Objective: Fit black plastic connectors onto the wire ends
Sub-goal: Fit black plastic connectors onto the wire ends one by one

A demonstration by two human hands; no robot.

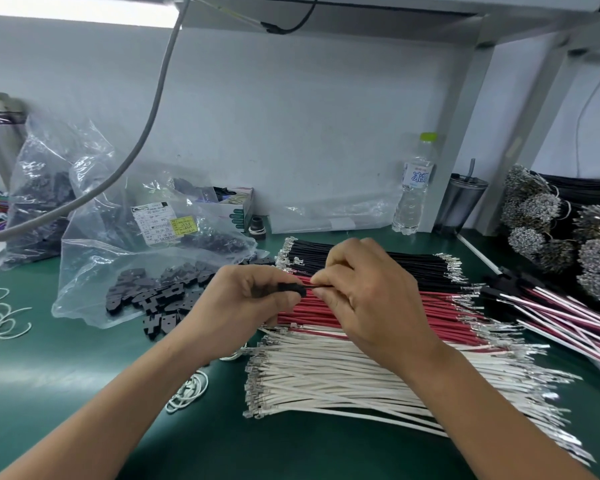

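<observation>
My left hand (243, 303) grips a black plastic connector (293, 289) above the wire piles. My right hand (364, 289) pinches a black wire (321, 287) whose end meets the connector's right side. Below my hands lie three flat piles on the green mat: black wires (413, 265) at the back, red wires (378, 320) in the middle, white wires (343, 379) at the front, all with metal terminals on their ends. Loose black connectors (153, 296) spill from an open plastic bag (94, 271) to the left.
More bags of connectors (42, 202) stand at the back left. A water bottle (414, 188) and a dark cup (461, 202) are by the wall. Finished harnesses (568, 313) and wire bundles (551, 233) fill the right. White rubber bands (0, 317) lie left, and more rubber bands (187, 389) lie near my left forearm.
</observation>
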